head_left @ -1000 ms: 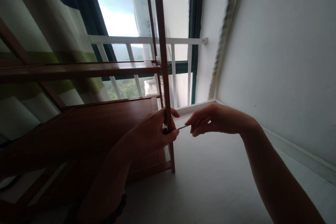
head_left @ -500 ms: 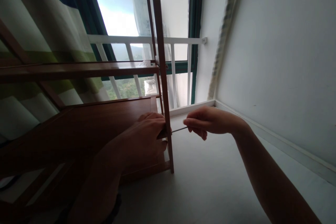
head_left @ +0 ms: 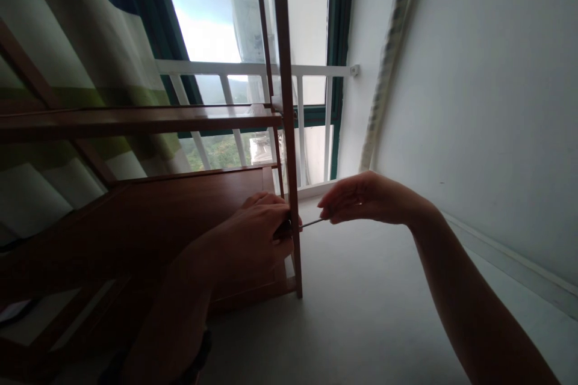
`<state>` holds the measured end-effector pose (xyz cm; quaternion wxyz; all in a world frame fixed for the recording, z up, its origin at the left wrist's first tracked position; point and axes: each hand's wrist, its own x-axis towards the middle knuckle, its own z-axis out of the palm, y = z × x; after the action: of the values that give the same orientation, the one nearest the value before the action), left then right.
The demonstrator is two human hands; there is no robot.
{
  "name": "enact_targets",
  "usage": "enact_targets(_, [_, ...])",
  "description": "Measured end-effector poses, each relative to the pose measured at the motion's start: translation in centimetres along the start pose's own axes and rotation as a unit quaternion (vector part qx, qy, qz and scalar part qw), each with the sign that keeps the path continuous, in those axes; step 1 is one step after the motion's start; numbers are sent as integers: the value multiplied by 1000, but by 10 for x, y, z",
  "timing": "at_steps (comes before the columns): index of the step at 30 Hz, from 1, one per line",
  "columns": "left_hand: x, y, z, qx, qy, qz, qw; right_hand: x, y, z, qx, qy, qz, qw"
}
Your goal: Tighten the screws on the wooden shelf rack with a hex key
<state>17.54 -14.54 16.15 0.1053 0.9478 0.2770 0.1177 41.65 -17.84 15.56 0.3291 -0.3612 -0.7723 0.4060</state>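
Observation:
A brown wooden shelf rack (head_left: 194, 189) fills the left side, with a narrow upright post (head_left: 289, 72) at its right end. My left hand (head_left: 257, 228) is closed around the lower part of this post, fingertips showing at its far side. A dark patch shows between thumb and fingers; I cannot tell what it is. Right of the post, my right hand (head_left: 361, 198) pinches the outer end of a thin metal rod (head_left: 312, 222), which looks like a hex key. The rod's other end meets the post beside my left fingertips; the contact itself is hidden.
A white railing (head_left: 210, 68) and a green-framed window (head_left: 336, 30) stand behind the rack. Striped curtains (head_left: 90, 42) hang at the left. A white wall (head_left: 487, 90) with a pipe (head_left: 383, 66) bounds the right, above a pale floor (head_left: 361, 301).
My right hand has turned and lifted slightly, its fingers now more extended over the rod. The left hand keeps its hold. The whole view has shifted a little.

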Motion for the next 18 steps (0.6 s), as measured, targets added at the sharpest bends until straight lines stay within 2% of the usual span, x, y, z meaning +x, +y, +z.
enact_targets(3, [0, 1, -1, 13, -10, 9, 1000, 2, 4, 0, -19, 18, -9, 1000])
enact_targets(6, [-1, 3, -2, 13, -7, -1, 1000, 2, 7, -1, -64, 16, 13, 998])
enact_targets(10, [-1, 3, -1, 16, 2, -15, 1000, 2, 6, 1, -64, -48, 48, 996])
enact_targets(16, [-3, 3, -1, 9, -14, -17, 1000, 6, 4, 7, 31, -149, 115, 982])
enact_targets(18, [-3, 4, -2, 2, -25, -19, 1000, 7, 5, 8, 43, -159, 121, 979])
